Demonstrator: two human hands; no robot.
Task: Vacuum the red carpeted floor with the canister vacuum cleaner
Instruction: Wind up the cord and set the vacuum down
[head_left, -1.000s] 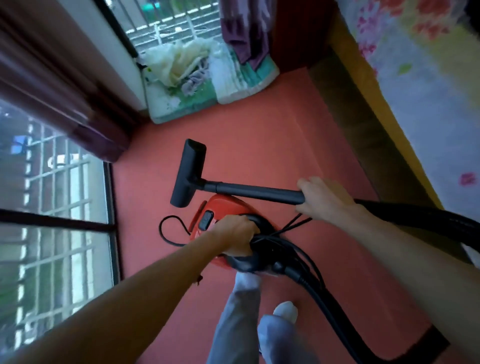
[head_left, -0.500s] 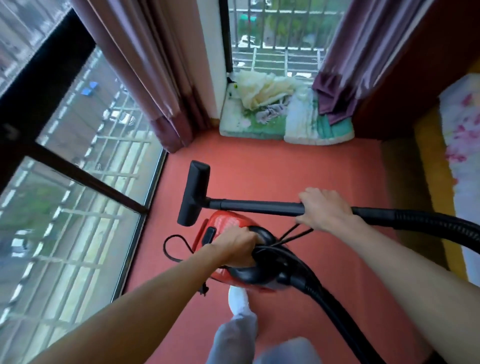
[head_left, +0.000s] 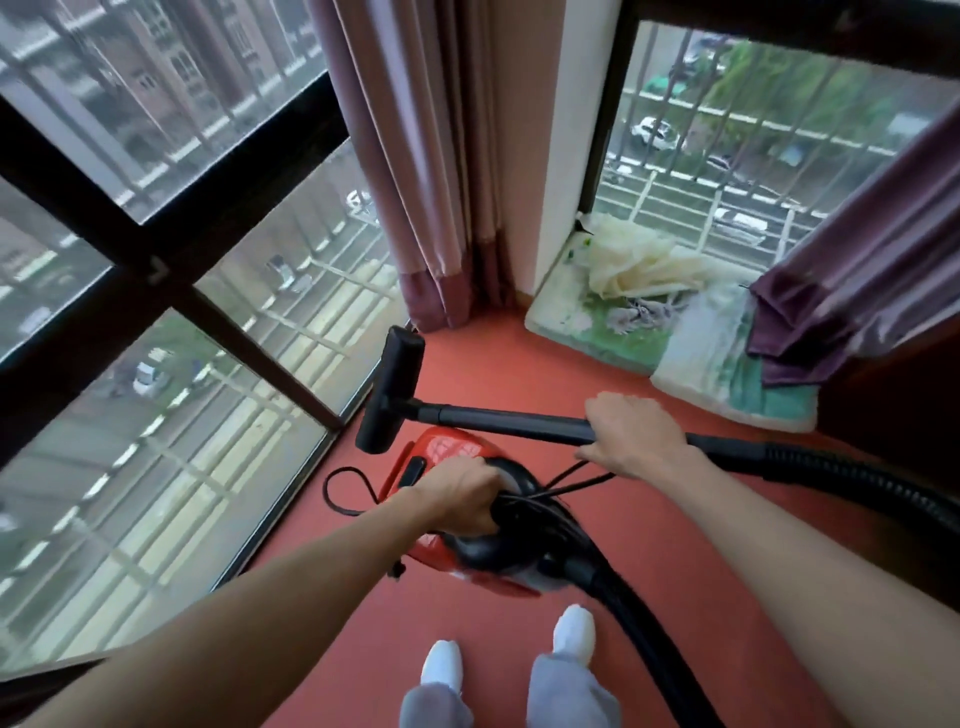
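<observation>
From the head camera, we look down on our left hand (head_left: 460, 499), closed around the carry handle of the red canister vacuum cleaner (head_left: 447, 452), which seems to hang just above the red carpeted floor (head_left: 649, 571) near the window glass (head_left: 171, 467). Our right hand (head_left: 636, 436) is wrapped around the black wand (head_left: 498, 418), which lies almost level across our front, and it also seems to pinch a few strands of the power cord (head_left: 566, 475). The floor nozzle (head_left: 389, 389) at the wand's end stands tilted and clear of the carpet, close to the foot of the curtain (head_left: 441, 291). The ribbed hose (head_left: 857, 483) loops off to the right and back to the canister's rear. A loose bight of cord trails by the window side. Folded bedding (head_left: 675, 332) sits in the far corner.

We judge that we are carrying the machine into position, not yet cleaning. To do this well, we should set the canister down behind us with the hose untwisted, let the cord strands go so they lie away from the nozzle's path, then lower the nozzle flat onto the carpet beside the window. Our socked feet (head_left: 574, 631) stand close under the canister, so we should lower it forward of them.
</observation>
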